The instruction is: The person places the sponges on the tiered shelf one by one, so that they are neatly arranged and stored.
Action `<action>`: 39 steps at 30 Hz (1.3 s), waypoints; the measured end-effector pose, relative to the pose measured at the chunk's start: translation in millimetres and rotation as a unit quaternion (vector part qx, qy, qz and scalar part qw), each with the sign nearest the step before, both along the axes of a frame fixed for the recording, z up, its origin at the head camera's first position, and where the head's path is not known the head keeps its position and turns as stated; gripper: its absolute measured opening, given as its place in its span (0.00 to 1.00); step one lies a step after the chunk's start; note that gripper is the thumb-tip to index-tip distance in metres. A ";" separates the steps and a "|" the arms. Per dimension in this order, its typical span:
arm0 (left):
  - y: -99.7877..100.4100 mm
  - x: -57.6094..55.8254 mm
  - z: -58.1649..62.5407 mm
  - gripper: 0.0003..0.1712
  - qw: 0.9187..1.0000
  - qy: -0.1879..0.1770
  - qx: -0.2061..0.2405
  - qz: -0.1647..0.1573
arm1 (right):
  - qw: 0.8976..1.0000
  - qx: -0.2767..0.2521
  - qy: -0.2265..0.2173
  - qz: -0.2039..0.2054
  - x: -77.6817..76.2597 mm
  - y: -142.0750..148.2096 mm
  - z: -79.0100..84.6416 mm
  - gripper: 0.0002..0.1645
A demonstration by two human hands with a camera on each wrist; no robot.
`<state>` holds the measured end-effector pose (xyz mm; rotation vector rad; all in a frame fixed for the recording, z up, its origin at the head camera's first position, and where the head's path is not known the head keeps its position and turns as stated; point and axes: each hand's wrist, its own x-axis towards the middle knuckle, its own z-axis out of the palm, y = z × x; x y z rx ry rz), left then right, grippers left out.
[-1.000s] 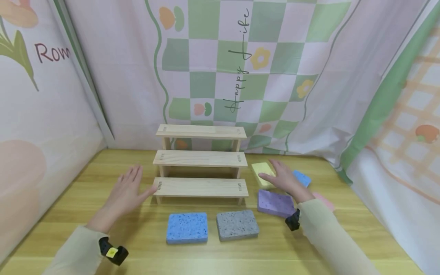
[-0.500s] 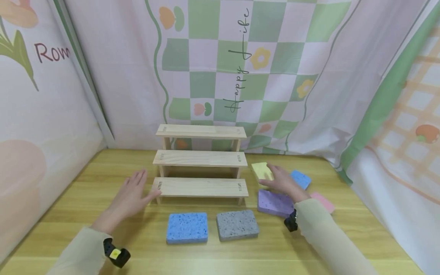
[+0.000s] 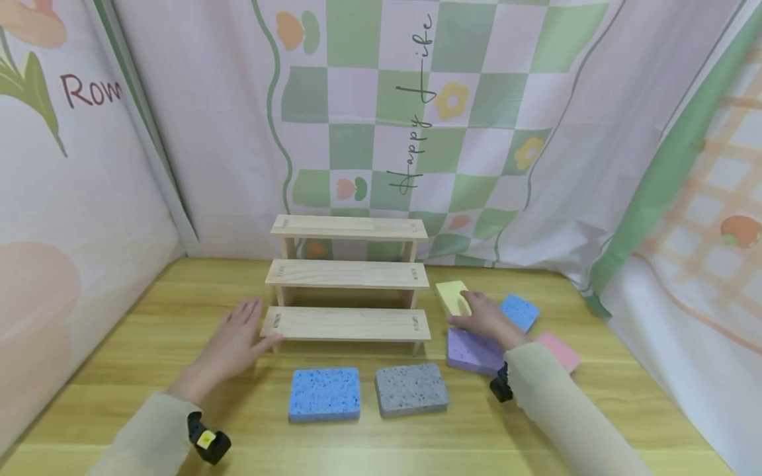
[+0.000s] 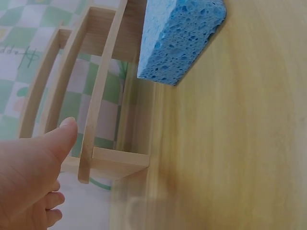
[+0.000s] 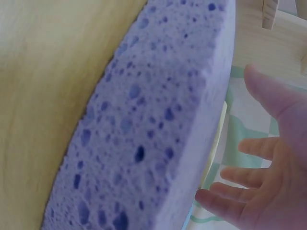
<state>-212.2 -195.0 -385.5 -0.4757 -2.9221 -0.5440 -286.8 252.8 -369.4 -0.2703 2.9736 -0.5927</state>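
My right hand (image 3: pixel 485 318) is over the far part of a purple sponge (image 3: pixel 471 352), its fingertips by a yellow sponge (image 3: pixel 451 297). In the right wrist view the fingers are spread and grip nothing; the purple sponge (image 5: pixel 129 120) fills much of that view. My left hand (image 3: pixel 229 347) hovers beside the left end of a three-step wooden rack (image 3: pixel 351 324), thumb near the lowest step, holding nothing. Whether the thumb touches it I cannot tell. A blue sponge (image 3: pixel 324 395) and a grey sponge (image 3: pixel 411 390) lie in front of the rack.
Behind my right hand lies another blue sponge (image 3: pixel 520 311), partly hidden, and a pink sponge (image 3: pixel 559 352) sits partly under the forearm. A checked curtain (image 3: pixel 405 132) hangs close behind the rack. Printed cloth (image 3: pixel 53 198) walls the wooden table (image 3: pixel 250 436) at the left.
My right hand has lowered and drawn slightly back toward me, uncovering more of the small blue and pink sponges. My left hand has moved a little right and nearer. The sponges have not moved.
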 end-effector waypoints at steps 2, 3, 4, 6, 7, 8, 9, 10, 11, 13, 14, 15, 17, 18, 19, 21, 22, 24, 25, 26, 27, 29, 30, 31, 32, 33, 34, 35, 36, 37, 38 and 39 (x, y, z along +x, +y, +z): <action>0.4 0.0 -0.8 0.48 1.000 -0.001 0.002 -0.001 | 1.000 0.002 -0.003 -0.004 -0.6 0.1 -1.4 0.48; 0.6 -0.1 -1.4 0.48 1.000 -0.001 0.002 -0.001 | 1.000 0.004 -0.004 -0.006 -1.0 0.5 -2.1 0.48; 0.9 -0.2 -1.9 0.47 1.000 0.000 0.003 -0.002 | 1.000 0.005 -0.006 -0.007 -1.2 0.6 -2.6 0.48; 1.2 -0.8 -3.6 0.46 1.000 0.001 0.003 -0.004 | 1.000 0.008 -0.009 -0.008 -1.3 0.9 -3.4 0.47; 1.5 -1.1 -4.5 0.46 1.000 0.002 0.002 -0.004 | 1.000 0.010 -0.009 -0.007 -1.3 1.0 -3.6 0.47; 1.9 -1.4 -5.2 0.45 1.000 0.003 0.000 -0.004 | 1.000 0.012 -0.010 -0.007 -1.1 1.0 -3.6 0.47; 2.3 -1.6 -5.9 0.44 1.000 0.004 -0.001 -0.004 | 1.000 0.013 -0.012 -0.007 -1.0 1.1 -3.7 0.47; 2.7 -1.9 -6.6 0.43 1.000 0.005 -0.003 -0.004 | 1.000 0.014 -0.013 -0.007 -0.9 1.1 -3.8 0.46; 3.1 -2.1 -7.4 0.43 1.000 0.005 -0.004 -0.003 | 1.000 0.015 -0.015 -0.008 -0.7 1.0 -4.0 0.46; 3.8 -2.5 -8.7 0.42 1.000 0.004 -0.005 -0.002 | 1.000 0.016 -0.016 -0.009 -0.8 1.1 -4.4 0.46; 4.1 -2.7 -9.3 0.41 1.000 0.004 -0.005 -0.002 | 1.000 0.017 -0.016 -0.010 -1.0 1.2 -4.9 0.45; 4.5 -2.7 -9.9 0.41 1.000 0.003 -0.005 -0.002 | 1.000 0.017 -0.015 -0.011 -1.3 1.3 -5.5 0.45; 4.9 -3.1 -11.2 0.40 1.000 0.003 -0.005 -0.004 | 1.000 0.019 -0.011 -0.011 -2.1 1.5 -6.8 0.44; 5.1 -3.3 -11.8 0.39 1.000 0.004 -0.005 -0.006 | 1.000 0.020 -0.009 -0.011 -2.8 1.8 -7.7 0.43; 5.2 -3.5 -12.4 0.39 1.000 0.005 -0.005 -0.007 | 1.000 0.021 -0.007 -0.011 -3.4 1.9 -8.7 0.43; 5.2 -4.1 -13.6 0.38 1.000 0.008 -0.008 -0.011 | 1.000 0.022 -0.004 -0.012 -4.5 2.3 -9.7 0.42; 5.1 -4.4 -14.2 0.38 1.000 0.008 -0.008 -0.013 | 1.000 0.022 -0.004 -0.013 -5.1 2.3 -10.2 0.42; 5.1 -4.9 -15.0 0.37 1.000 0.009 -0.006 -0.015 | 1.000 0.024 -0.004 -0.017 -5.9 2.3 -10.1 0.42; 5.0 -4.8 -15.1 0.37 1.000 0.009 -0.005 -0.017 | 0.999 0.024 -0.004 -0.020 -6.2 2.0 -10.2 0.41; 5.1 -4.7 -15.2 0.37 1.000 0.009 -0.005 -0.017 | 0.999 0.025 -0.004 -0.023 -6.5 1.6 -10.3 0.41; 5.1 -4.7 -15.3 0.36 1.000 0.009 -0.004 -0.018 | 0.999 0.027 -0.005 -0.026 -6.6 1.2 -10.5 0.41; 5.3 -4.6 -15.4 0.36 1.000 0.009 -0.003 -0.019 | 0.999 0.029 -0.004 -0.030 -6.9 0.5 -10.9 0.41; 5.4 -4.6 -15.4 0.36 1.000 0.010 -0.004 -0.020 | 0.999 0.029 -0.003 -0.032 -6.8 0.0 -11.3 0.40; 5.5 -4.5 -15.3 0.36 1.000 0.010 -0.005 -0.020 | 0.999 0.029 -0.002 -0.033 -6.8 -0.4 -11.8 0.40; 5.7 -4.3 -15.0 0.35 1.000 0.010 -0.006 -0.020 | 0.999 0.030 -0.001 -0.034 -6.8 -0.5 -11.8 0.40; 6.0 -4.1 -14.6 0.35 1.000 0.010 -0.006 -0.019 | 0.999 0.030 0.000 -0.034 -6.9 -0.7 -11.7 0.40; 6.1 -3.9 -14.2 0.35 1.000 0.009 -0.007 -0.019 | 0.999 0.030 0.001 -0.035 -6.9 -0.8 -11.8 0.40; 6.3 -3.6 -13.5 0.35 1.000 0.010 -0.007 -0.018 | 0.999 0.030 0.001 -0.036 -7.0 -0.8 -11.8 0.41; 6.5 -3.2 -12.8 0.35 1.000 0.010 -0.007 -0.019 | 0.999 0.029 0.001 -0.037 -6.9 -0.8 -11.7 0.41; 6.8 -2.9 -12.1 0.35 1.000 0.009 -0.006 -0.018 | 0.999 0.030 0.002 -0.037 -7.1 -0.5 -12.0 0.41; 7.0 -2.6 -11.5 0.35 1.000 0.010 -0.006 -0.019 | 0.999 0.029 0.001 -0.038 -7.2 -0.3 -12.0 0.40; 7.2 -2.5 -11.2 0.35 1.000 0.011 -0.006 -0.019 | 0.999 0.028 0.001 -0.039 -7.1 -0.2 -12.0 0.40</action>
